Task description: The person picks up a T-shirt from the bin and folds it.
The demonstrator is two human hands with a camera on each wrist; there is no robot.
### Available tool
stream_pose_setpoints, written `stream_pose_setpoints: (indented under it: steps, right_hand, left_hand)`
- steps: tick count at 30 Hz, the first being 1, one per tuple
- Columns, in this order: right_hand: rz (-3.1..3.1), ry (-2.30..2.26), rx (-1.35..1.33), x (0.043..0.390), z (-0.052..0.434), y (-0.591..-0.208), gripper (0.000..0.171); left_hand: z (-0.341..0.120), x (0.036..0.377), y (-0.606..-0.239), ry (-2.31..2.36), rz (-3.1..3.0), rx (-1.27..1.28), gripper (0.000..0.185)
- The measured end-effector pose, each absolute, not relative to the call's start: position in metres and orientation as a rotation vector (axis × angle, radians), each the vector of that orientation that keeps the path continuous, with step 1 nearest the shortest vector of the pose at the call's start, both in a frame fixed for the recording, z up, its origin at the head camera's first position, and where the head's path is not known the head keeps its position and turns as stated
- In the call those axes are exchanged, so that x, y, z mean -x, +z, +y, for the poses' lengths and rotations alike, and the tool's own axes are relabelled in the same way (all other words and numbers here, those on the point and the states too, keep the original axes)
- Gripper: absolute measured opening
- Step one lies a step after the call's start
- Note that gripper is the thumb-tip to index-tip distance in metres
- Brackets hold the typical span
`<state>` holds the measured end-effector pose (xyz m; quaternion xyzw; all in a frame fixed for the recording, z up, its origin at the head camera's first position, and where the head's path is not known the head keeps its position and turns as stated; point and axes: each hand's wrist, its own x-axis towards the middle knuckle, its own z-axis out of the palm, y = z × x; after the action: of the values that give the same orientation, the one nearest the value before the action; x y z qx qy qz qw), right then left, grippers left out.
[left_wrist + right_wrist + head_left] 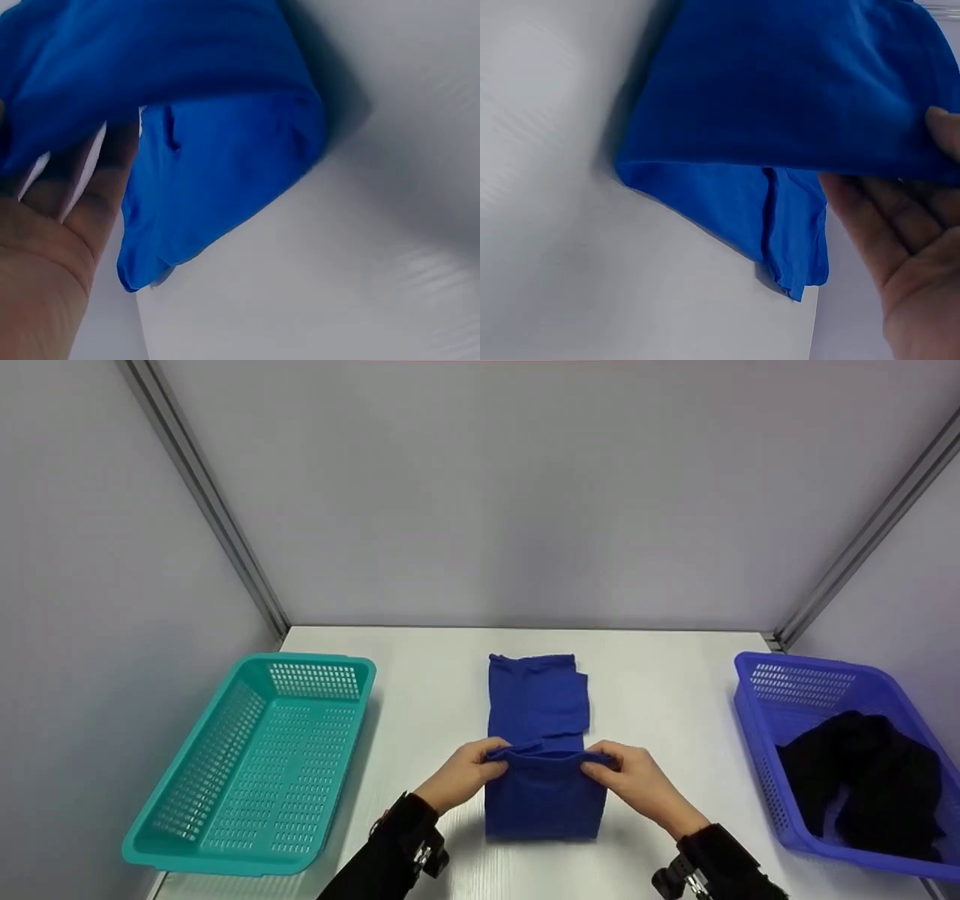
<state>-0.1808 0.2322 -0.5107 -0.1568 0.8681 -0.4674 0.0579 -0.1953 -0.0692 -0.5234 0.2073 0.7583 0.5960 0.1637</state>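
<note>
- Head view: cloth (pixel 541 735), blue, folded to a long strip, lying mid-table (pixel 675 690) between two baskets, near end lifted and doubled over toward the far end
- Head view: left hand (pixel 463 772), palm inward, thumb on top, pinching the left corner of the cloth's raised fold; forearm in a dark sleeve angled in from the lower left
- Head view: right hand (pixel 634 780), mirror pose, thumb over and fingers under, pinching the right corner of the same fold; forearm entering from the lower right
- Head view: both hands level with each other, held just above the cloth's middle
- Head view: teal basket (pixel 255 765) at the table's left; blue basket (pixel 832 750) at the right, holding a black garment (pixel 870 780)
- Left wrist view: left hand (pixel 52 247) with fingers (pixel 105 172) under the cloth (pixel 217 165), upper layer draped across them; lower layers hanging to the table (pixel 360 262); thumb not seen
- Right wrist view: right hand (pixel 907 255) palm up, fingers (pixel 862 210) beneath the cloth (pixel 780 112), thumb tip pressed on top at the frame's right edge, a pinch; cloth's folded corner touching the table (pixel 592 262)
</note>
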Motion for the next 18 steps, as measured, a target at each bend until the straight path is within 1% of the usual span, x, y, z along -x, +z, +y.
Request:
stream_pose_setpoints:
  steps: [5,10,18]
  right_hand:
    - [2.763,-1.349,0.333,0.199,0.226,-0.515,0.007]
    - [2.888,-1.24,0.259,0.215,0.218,-0.524,0.004]
    - [3.094,-0.939,0.326,0.227,0.211,-0.544,0.006]
  left_hand:
    - [-0.06,0.213,-0.529,1.674,2.286,-0.547,0.025]
    - [-0.054,0.226,-0.537,1.586,2.505,-0.515,0.023]
    - [-0.048,0.235,-0.552,1.468,2.748,-0.397,0.015]
